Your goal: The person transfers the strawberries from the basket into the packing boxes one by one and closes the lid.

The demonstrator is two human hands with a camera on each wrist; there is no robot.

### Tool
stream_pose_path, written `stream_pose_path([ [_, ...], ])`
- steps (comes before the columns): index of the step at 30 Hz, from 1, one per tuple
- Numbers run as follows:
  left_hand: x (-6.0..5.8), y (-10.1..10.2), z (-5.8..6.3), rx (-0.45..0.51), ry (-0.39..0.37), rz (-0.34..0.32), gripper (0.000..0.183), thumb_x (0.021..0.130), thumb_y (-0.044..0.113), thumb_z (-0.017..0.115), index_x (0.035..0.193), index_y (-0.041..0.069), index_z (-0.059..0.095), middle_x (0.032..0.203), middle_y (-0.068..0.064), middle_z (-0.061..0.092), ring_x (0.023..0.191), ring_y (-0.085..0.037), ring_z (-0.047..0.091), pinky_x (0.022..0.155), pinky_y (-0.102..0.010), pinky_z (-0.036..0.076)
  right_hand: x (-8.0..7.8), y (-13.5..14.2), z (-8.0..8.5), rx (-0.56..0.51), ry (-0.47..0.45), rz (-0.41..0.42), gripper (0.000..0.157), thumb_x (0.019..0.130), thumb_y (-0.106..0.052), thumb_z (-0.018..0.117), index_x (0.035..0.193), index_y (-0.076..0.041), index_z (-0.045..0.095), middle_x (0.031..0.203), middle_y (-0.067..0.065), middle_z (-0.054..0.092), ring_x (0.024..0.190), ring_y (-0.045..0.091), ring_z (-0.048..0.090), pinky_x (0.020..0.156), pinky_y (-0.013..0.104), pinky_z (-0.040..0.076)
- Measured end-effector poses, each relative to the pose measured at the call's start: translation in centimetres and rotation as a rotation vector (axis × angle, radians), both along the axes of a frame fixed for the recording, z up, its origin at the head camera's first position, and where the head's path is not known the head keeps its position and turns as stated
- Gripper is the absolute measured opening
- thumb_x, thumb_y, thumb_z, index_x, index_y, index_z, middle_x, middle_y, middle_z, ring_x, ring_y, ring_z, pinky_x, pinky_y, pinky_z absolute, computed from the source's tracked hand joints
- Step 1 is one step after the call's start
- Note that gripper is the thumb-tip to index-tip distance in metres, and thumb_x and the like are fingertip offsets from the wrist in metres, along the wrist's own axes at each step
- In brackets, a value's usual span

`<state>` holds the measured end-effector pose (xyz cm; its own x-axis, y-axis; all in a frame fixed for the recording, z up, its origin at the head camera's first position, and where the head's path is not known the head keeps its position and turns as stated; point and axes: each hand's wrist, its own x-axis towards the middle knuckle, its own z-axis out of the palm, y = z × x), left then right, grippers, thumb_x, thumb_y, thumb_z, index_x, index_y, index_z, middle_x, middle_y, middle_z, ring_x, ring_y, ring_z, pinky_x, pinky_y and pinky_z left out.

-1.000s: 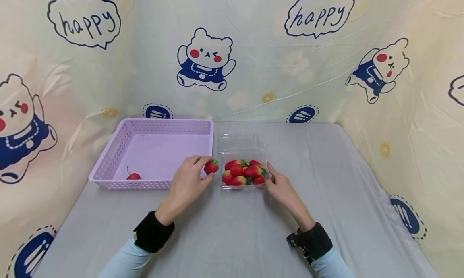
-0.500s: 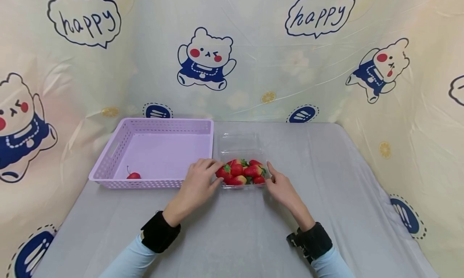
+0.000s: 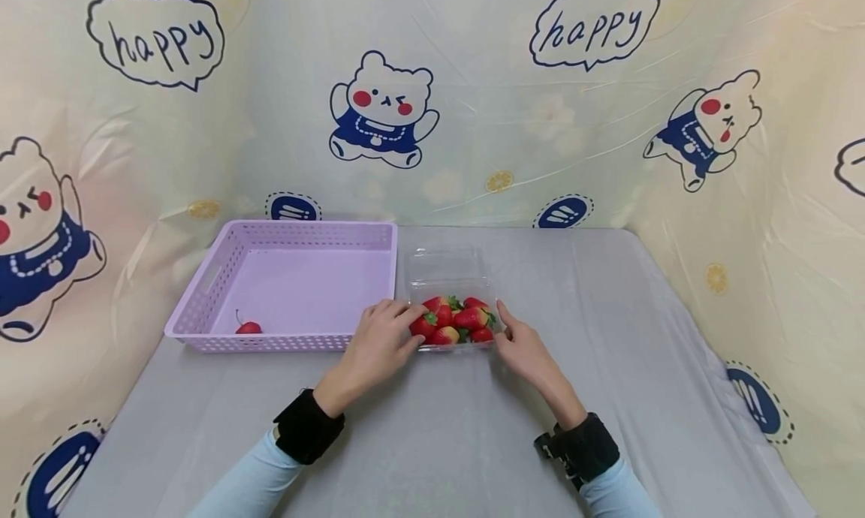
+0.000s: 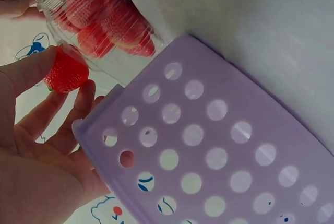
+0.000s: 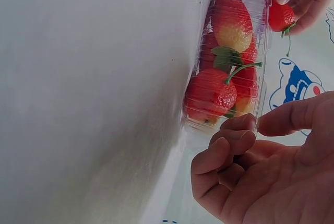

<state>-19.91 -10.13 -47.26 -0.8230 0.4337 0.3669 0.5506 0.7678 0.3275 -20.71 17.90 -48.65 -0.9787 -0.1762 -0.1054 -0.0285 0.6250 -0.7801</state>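
Observation:
My left hand (image 3: 378, 341) pinches a red strawberry (image 4: 69, 70) between thumb and fingers, green top turned down in the left wrist view. In the head view this strawberry is over the left side of a clear plastic box (image 3: 453, 348), which holds several more strawberries (image 3: 471, 319), red with paler yellow parts and green leaves. At the box's right edge, my right hand (image 3: 527, 353) grips the rim between thumb and forefinger; the right wrist view shows its other fingers (image 5: 211, 156) curled below.
Left of the box stands a lilac basket (image 3: 317, 278) with holed walls, close behind my left hand. A small red fruit (image 3: 249, 328) with a thin stem lies in its front left. The box's clear lid (image 3: 446, 263) is folded back. Grey cloth (image 3: 446, 443) covers the table.
My left hand has carried the strawberry rightward from the basket's right edge to over the left side of the box. The right hand stays at the box's right edge.

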Motion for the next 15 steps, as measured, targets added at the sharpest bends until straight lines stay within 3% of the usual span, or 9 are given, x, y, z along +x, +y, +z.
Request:
stream_pose_path([
  [9,-0.6,0.6,-0.4,-0.047,0.017,0.001,0.045,0.09,0.021,0.086,0.132,0.011,0.072,0.116,-0.007,0.071,0.116,-0.031,0.061,0.109,-0.063,0.037,0.2,0.1,0.0,0.003,-0.01,-0.001,0.068,0.1,-0.008,0.047,0.165,-0.005,0.028,0.062,0.001,0.042,0.054,0.015,0.033,0.054,0.031,0.033],
  [15,-1.0,1.1,-0.5,-0.068,-0.015,0.027,0.044,0.091,0.023,0.084,0.132,0.012,0.072,0.116,-0.007,0.071,0.116,-0.03,0.06,0.114,-0.068,0.024,0.0,0.0,0.0,0.0,-0.01,-0.005,0.067,0.101,-0.007,0.047,0.165,-0.005,0.028,0.062,0.001,0.041,0.054,0.015,0.033,0.054,0.031,0.033],
])
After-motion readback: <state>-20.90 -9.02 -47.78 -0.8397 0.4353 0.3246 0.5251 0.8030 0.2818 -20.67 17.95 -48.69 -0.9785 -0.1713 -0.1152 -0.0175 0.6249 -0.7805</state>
